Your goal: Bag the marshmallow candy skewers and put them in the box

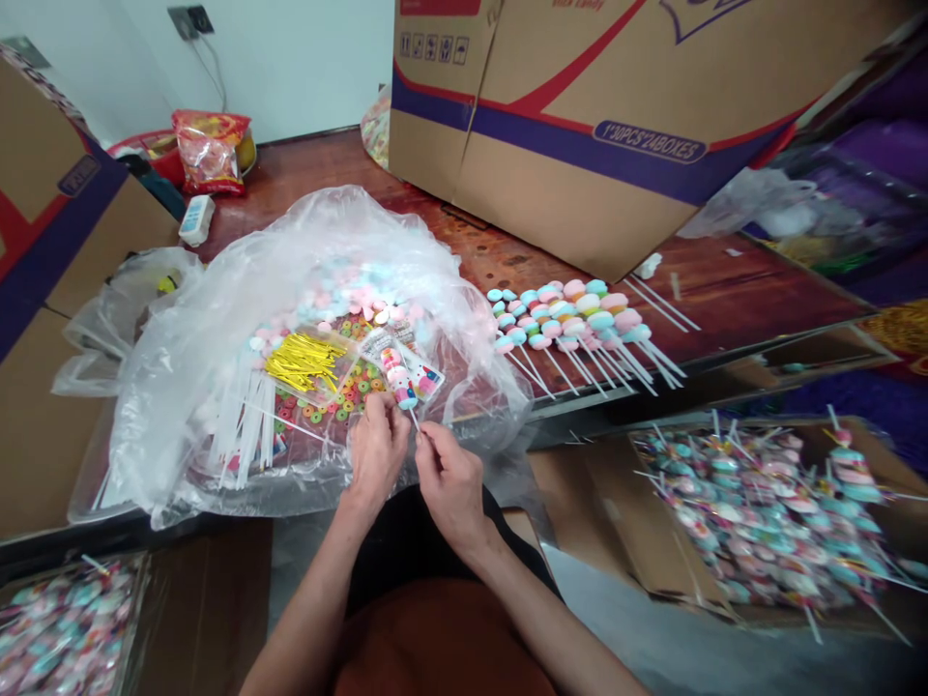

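A wrapped marshmallow pop (398,377) in a printed clear bag points up and away from me. Its white stick runs down into my right hand (450,478), whose thumb and fingers pinch it. Just left of the stick, my left hand (378,447) is closed close to the bottom of the wrapper; what its fingertips grip is hidden. Beyond both hands lie printed bags (424,375) and a clear tray of yellow twist ties (304,362). Ring-shaped candies (355,394) in several colours spread around the tray. White sticks (250,430) lie farther left.
A big clear plastic sheet (181,387) with loose marshmallows covers the table's near part. Unwrapped marshmallow skewers (572,319) lie in rows to the right, before a large carton (551,145). Open boxes of wrapped pops stand low at right (623,512) and left (195,609).
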`<state>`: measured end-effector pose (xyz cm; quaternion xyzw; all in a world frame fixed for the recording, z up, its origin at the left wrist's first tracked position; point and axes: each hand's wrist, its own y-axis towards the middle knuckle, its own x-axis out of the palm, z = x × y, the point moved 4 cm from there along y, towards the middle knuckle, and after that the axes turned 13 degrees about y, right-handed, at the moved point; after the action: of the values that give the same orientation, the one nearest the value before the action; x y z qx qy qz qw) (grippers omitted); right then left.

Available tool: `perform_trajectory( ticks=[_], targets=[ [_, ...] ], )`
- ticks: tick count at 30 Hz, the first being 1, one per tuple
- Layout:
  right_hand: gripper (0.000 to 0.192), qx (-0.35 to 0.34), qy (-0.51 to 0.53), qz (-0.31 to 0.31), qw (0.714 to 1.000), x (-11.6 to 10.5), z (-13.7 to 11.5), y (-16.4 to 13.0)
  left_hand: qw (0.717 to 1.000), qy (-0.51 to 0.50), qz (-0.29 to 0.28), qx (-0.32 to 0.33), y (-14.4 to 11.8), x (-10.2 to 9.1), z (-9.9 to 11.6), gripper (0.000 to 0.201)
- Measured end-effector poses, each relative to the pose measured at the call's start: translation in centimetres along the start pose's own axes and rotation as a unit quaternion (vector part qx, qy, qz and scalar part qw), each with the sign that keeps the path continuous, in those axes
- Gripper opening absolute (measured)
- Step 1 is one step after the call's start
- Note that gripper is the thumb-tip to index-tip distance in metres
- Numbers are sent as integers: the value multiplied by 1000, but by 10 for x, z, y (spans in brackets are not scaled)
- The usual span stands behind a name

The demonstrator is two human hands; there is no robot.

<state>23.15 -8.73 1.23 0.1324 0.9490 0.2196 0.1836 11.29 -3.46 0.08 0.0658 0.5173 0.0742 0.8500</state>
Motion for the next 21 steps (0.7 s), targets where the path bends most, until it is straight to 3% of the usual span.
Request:
perform_trajectory(
  ticks=[6, 13, 16, 21],
  targets=[
    [22, 44, 26, -27, 998, -3, 1, 7, 992, -31, 15, 119, -3, 2, -4, 5],
    [23, 69, 70, -26, 995, -1, 2, 20, 969, -149, 44, 190, -15, -5, 2, 7],
    [22, 66, 94, -20, 993, 0, 4, 18, 966, -216, 37, 139, -23, -8, 2, 4],
    [20, 91, 136, 1, 986, 1, 8, 10, 930, -361, 5, -60, -23, -11, 4, 16]
  ],
)
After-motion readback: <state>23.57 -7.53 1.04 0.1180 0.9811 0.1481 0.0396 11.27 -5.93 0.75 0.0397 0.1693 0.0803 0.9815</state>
